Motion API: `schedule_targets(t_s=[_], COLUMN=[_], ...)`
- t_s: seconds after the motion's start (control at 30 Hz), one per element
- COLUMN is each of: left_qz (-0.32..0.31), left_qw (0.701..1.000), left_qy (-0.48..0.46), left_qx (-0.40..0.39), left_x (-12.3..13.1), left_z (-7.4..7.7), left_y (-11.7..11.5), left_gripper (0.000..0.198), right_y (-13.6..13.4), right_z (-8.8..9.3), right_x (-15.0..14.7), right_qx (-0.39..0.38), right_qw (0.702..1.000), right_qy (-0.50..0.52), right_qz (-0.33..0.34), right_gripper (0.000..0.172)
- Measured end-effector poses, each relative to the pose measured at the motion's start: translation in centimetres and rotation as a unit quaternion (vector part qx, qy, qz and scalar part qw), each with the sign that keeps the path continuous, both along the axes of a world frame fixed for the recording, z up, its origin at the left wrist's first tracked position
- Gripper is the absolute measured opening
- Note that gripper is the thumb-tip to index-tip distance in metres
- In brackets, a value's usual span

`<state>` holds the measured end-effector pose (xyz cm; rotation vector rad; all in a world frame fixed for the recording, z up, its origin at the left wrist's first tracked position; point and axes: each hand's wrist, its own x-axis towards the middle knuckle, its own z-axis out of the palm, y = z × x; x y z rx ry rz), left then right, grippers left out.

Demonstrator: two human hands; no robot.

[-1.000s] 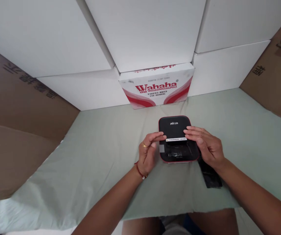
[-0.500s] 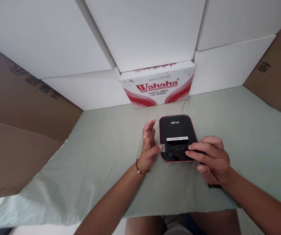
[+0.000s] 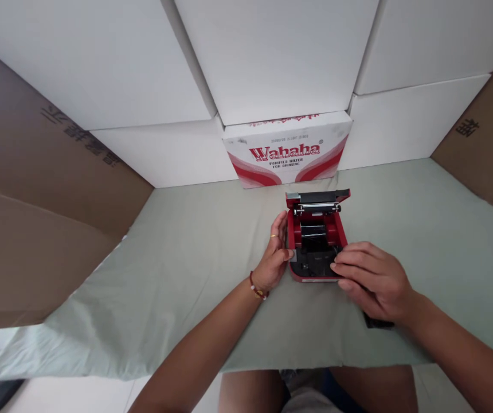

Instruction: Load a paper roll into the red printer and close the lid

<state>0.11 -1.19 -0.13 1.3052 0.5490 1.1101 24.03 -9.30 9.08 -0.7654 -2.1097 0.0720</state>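
Observation:
A small black and red device [image 3: 315,246] stands on the pale green cloth [image 3: 195,287], its lid [image 3: 317,198] swung up at the far end so the red inside shows. My left hand [image 3: 274,258] rests against the device's left side, fingers stretched and together, thumb on the near left corner. My right hand [image 3: 371,280] lies over the device's near right part, fingertips pressing on its black front section. A flat black piece [image 3: 378,322] lies on the cloth, mostly hidden under my right hand.
A white and red Wahaha carton [image 3: 289,152] stands just behind the device, among stacked white boxes [image 3: 272,57]. Brown cardboard walls [image 3: 35,201] close in the left and right sides. My knees show below the table's near edge.
The device's lid was shut flat and has swung up, open. My left hand moved from the lid to the left side. My right hand slid down onto the near front part.

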Motion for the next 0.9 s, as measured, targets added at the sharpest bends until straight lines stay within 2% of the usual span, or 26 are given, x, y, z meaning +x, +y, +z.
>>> schedule_targets(t_s=[0.07,0.13,0.2,0.27,0.37,0.43,0.47,0.63,0.8,0.9], left_qz=[0.009,0.012,0.009,0.007,0.005,0.002,0.000,0.010,0.031,0.040], left_qw=[1.000,1.000,1.000,1.000,0.999,0.999,0.999,0.998,0.995,0.992], left_qy=[0.000,-0.007,-0.015,-0.023,-0.030,-0.037,-0.041,-0.048,-0.066,-0.085], left_qx=[0.010,0.006,-0.005,-0.014,-0.016,-0.015,-0.016,-0.032,-0.061,-0.079], left_x=[0.1,0.1,0.1,0.0,0.0,0.1,0.2,0.6,0.9,1.1], left_z=[-0.1,-0.2,-0.4,-0.6,-0.7,-0.7,-0.7,-0.8,-0.9,-0.6], left_y=[0.0,0.1,0.2,0.3,0.5,0.5,0.5,0.7,0.8,0.8], left_gripper=[0.087,0.086,0.088,0.089,0.088,0.088,0.088,0.082,0.072,0.071], right_y=[0.6,1.8,3.5,5.5,7.8,8.8,9.1,9.5,9.4,9.1], right_z=[2.0,3.8,5.1,5.6,5.4,5.1,4.9,4.1,3.9,3.8], right_x=[0.1,0.0,-0.4,-1.3,-3.2,-4.4,-4.8,-5.6,-4.8,-4.4], right_qx=[-0.097,-0.200,-0.264,-0.286,-0.300,-0.308,-0.309,-0.307,-0.303,-0.314], right_qw=[0.995,0.978,0.953,0.922,0.854,0.819,0.811,0.807,0.816,0.827], right_qy=[-0.011,-0.039,-0.104,-0.209,-0.368,-0.418,-0.428,-0.430,-0.406,-0.376], right_qz=[-0.003,-0.048,-0.108,-0.153,-0.215,-0.245,-0.254,-0.263,-0.279,-0.276], right_gripper=[0.017,0.025,0.032,0.030,0.030,0.032,0.032,0.023,0.038,0.040])
